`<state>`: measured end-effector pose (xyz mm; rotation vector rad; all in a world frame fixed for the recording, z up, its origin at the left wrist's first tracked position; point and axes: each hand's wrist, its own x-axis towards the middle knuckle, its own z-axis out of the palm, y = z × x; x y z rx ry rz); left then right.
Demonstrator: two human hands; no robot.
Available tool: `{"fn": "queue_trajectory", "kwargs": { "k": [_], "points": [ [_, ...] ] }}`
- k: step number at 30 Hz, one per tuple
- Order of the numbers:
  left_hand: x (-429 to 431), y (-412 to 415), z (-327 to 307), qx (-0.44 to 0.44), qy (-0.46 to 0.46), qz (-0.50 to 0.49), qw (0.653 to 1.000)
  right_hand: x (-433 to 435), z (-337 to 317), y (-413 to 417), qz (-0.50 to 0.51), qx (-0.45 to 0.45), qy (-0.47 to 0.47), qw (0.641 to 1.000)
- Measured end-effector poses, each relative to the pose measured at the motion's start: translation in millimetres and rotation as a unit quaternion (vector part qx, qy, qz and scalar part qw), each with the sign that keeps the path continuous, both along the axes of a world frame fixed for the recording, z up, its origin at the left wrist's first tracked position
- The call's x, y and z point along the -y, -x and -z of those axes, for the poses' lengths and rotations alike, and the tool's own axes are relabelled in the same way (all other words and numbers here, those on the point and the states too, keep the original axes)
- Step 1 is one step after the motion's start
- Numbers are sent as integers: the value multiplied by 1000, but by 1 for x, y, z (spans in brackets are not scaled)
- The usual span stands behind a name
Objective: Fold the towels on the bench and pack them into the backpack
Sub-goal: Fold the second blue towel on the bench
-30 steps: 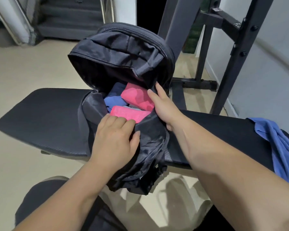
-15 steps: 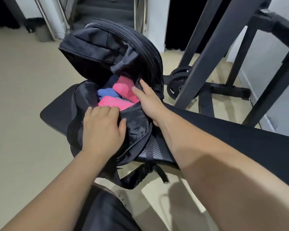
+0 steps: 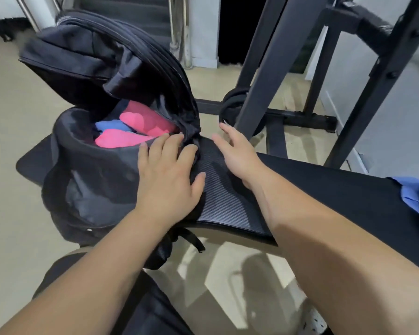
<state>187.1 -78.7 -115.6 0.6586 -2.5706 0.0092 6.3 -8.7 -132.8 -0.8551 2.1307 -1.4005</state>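
Note:
A black backpack lies open on the left end of the black bench, its lid flap raised. Folded pink towels and a blue towel show inside the opening. My left hand lies flat on the backpack's front wall near the rim, fingers straight, pressing the fabric. My right hand hovers just right of the backpack over its ribbed back panel, fingers spread and holding nothing. A loose blue towel lies on the bench at the far right edge.
A black metal rack with slanted posts stands behind the bench, a weight plate at its base. Beige floor spreads to the left. Stairs rise at the back. My dark-clothed knee is at the bottom.
My right hand let go of the backpack's rim and pulled away to the right, now open. My left hand slid right along the front wall. The blue towel came back into view.

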Motion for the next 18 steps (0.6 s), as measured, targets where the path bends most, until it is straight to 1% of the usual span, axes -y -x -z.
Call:
{"fn": "queue_trajectory", "kwargs": {
  "k": [3,5,9,11,13,14,16,18],
  "points": [
    [-36,32,8,38,-5,56,998,-58,14,31,61,-29,-49,996],
    [-58,53,14,68,-10,85,994,-99,25,50,101,-25,-78,992],
    [-102,91,25,98,-34,119,988,-173,40,88,167,-49,-147,974],
    [-123,109,31,120,-43,139,982,-209,45,103,207,-91,-237,945],
    [-142,127,38,152,-53,155,975,-248,53,115,249,-139,-327,901],
    [-151,136,42,169,-59,160,971,-267,58,119,269,-151,-353,883],
    [-170,155,51,205,-66,169,962,-297,66,131,316,-137,-368,864],
    [-190,172,58,226,-75,180,954,-314,65,142,365,-123,-340,858]
  ]
}}
